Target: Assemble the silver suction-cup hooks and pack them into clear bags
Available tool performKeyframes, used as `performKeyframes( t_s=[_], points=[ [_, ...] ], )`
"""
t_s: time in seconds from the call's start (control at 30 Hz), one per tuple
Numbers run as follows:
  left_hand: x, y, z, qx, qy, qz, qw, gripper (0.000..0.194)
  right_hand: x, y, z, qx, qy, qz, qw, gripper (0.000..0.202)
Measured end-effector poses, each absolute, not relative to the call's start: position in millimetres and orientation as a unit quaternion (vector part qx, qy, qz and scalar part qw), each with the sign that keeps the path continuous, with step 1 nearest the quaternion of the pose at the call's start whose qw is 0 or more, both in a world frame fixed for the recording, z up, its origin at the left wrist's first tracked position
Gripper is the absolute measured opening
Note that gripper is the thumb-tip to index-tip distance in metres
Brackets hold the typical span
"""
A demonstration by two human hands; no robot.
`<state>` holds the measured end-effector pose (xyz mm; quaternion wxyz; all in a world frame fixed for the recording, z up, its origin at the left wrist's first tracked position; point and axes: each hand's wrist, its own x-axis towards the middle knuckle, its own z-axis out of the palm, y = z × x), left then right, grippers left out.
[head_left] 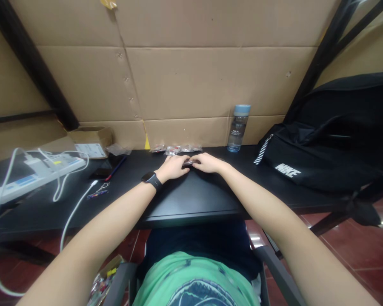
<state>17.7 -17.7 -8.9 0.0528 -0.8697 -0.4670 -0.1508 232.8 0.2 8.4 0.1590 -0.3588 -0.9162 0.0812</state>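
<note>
Both hands meet over the middle of the black table [191, 199]. My left hand [174, 167], with a dark watch on the wrist, has its fingers closed on the left end of a small dark item [190, 162]. From the other side my right hand [208, 163] grips the same item. Fingers cover most of it, so its kind cannot be made out. Just behind the hands lies a row of small clear plastic packets [172, 150].
A water bottle [238, 128] stands behind on the right, beside a black bag [322, 140]. On the left are a white power strip [35, 178] with cables, an open cardboard box [92, 141], a phone [107, 167] and a keyring [98, 193]. Cardboard [191, 80] lines the back.
</note>
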Motion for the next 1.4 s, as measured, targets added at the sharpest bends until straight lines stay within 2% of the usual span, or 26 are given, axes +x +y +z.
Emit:
performKeyframes(
  t_s=[0.17,0.37,1.4],
  points=[
    [17,-18,-8,-0.868,-0.464,-0.165,0.066,0.037,230,-3,11,-0.349,-0.916,0.084,0.179,0.025],
    [18,-19,-5,-0.865,-0.462,-0.179,0.08,0.029,231,-1,8,-0.34,-0.916,0.081,0.198,0.015],
    [19,-18,-5,-0.857,-0.467,-0.201,0.084,0.024,233,2,6,-0.338,-0.908,0.069,0.24,0.014]
  ],
)
